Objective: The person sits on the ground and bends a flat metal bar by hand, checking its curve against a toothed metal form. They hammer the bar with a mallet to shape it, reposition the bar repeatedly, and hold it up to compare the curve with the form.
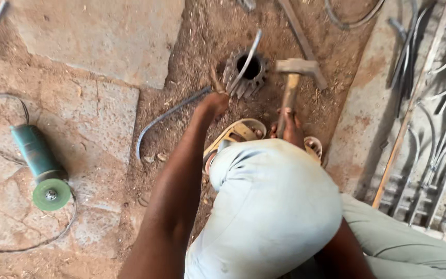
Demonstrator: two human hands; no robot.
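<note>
My left hand (216, 103) is closed around a thin bent metal rod (163, 118), holding it against a toothed steel gear (233, 77) that lies on the dirt. The rod curves away to the left and also rises past the gear's hole. My right hand (287, 125) grips the wooden handle of a hammer (296, 67), whose head hovers just right of the gear. My knee in light trousers (272, 206) hides the lower part of both arms.
A green angle grinder (40, 165) with its disc and cable lies on stone slabs at the left. A metal grille with curved bars (429, 103) lies at the right. Sandals (238, 132) sit below the gear. Loose rods lie at the top.
</note>
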